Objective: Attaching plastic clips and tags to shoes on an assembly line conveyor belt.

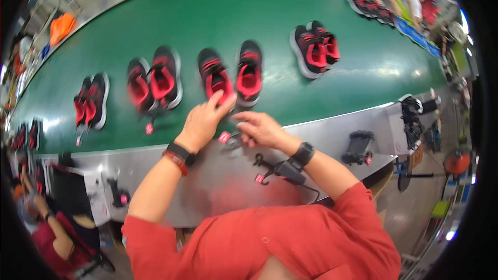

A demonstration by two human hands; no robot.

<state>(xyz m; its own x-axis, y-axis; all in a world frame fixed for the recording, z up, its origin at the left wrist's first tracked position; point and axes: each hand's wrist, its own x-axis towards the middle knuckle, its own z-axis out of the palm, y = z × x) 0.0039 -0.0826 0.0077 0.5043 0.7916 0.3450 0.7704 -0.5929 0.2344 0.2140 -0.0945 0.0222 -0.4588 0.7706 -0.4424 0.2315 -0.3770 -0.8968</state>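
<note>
A black running shoe with a red-pink lining (211,67) lies on the green belt, its heel toward me. My left hand (201,124) is closed on its heel collar, thumb and fingers at the opening. My right hand (263,130) is just beside that heel, index finger stretched toward it and the other fingers curled. A pink tag (224,137) and a small grey piece sit at those curled fingertips; blur hides what is in them. The matching shoe (249,75) lies close by on the right.
More shoe pairs stand on the belt: one pair (154,80) left, another (314,49) right. A tag gun (288,171) and black plastic hangers (358,147) lie on the metal ledge (321,129). A white box (402,127) stands right. Other people work at far right and lower left.
</note>
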